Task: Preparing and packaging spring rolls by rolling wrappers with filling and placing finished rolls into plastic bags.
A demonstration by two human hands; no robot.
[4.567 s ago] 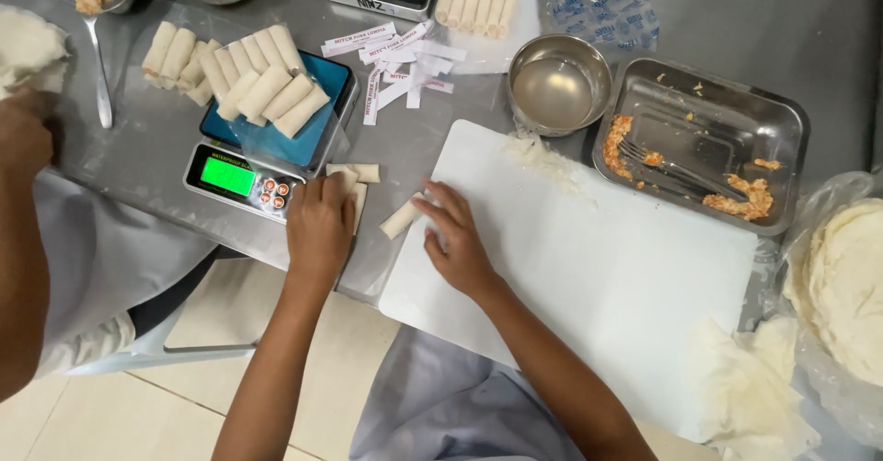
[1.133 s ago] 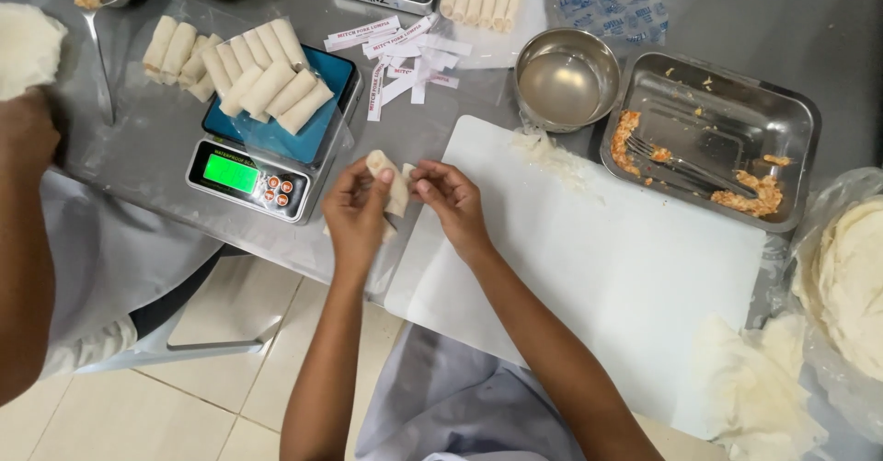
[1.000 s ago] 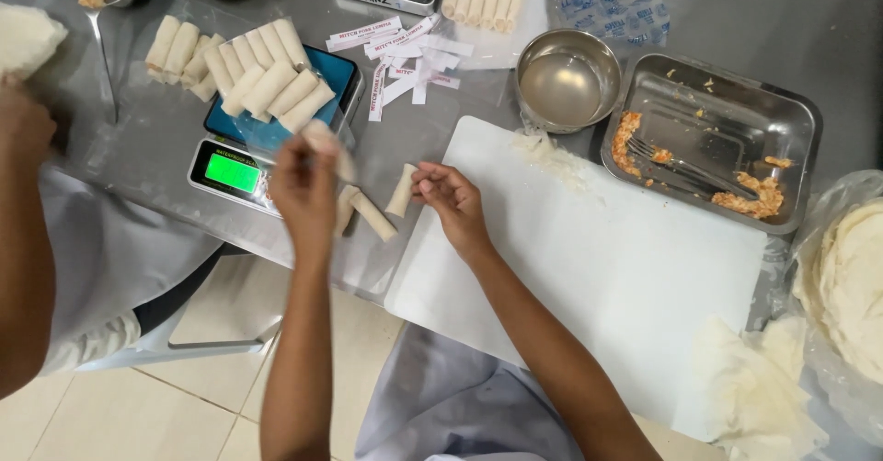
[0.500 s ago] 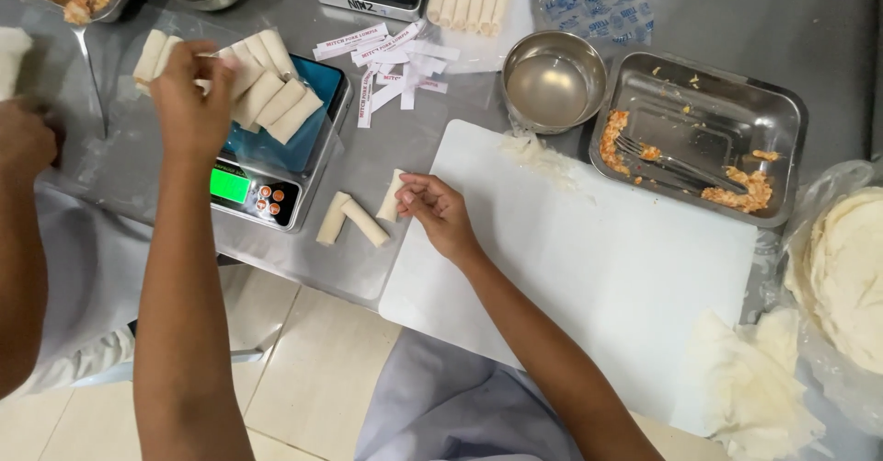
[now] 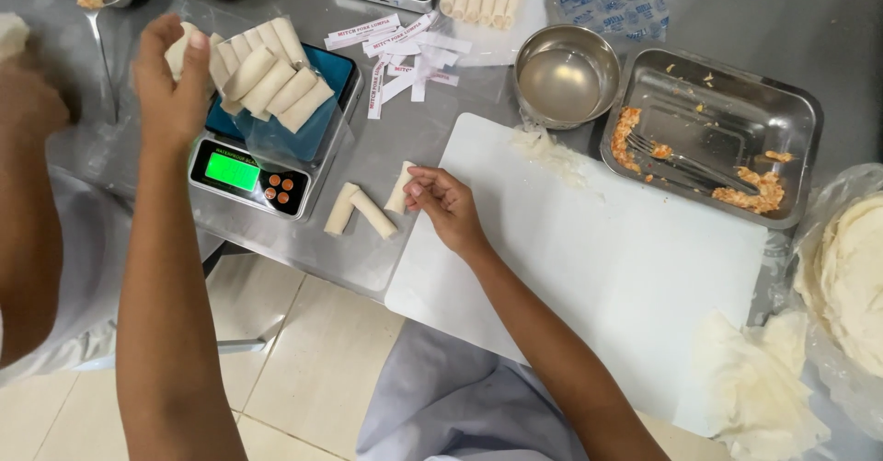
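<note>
Landmark: the digital scale [image 5: 267, 139] with its green display, standing on the steel counter [image 5: 405, 134].
Left hand: the left hand [image 5: 173, 79] hovers over the scale's far-left corner, its grip closed on a pale spring roll [image 5: 179, 49] at the end of the row of rolls [image 5: 271, 74] on the blue platform.
Right hand: the right hand [image 5: 448, 205] rests to the right of the scale, at the edge of the white cutting board [image 5: 598, 268]; its fingertips pinch the end of a single roll [image 5: 400, 188].
Loose rolls: two more rolls [image 5: 359, 211] lie on the counter just right of the scale's front corner.
Risk, stack: the row sits on loose clear plastic (it overhangs the platform); a nudge from the left hand could slide rolls off the scale.
Risk, wrapper: a hard pinch could probably dent or unroll the soft wrapper.
Risk, edge: the loose rolls lie near the counter's edge and could be knocked to the floor.
</note>
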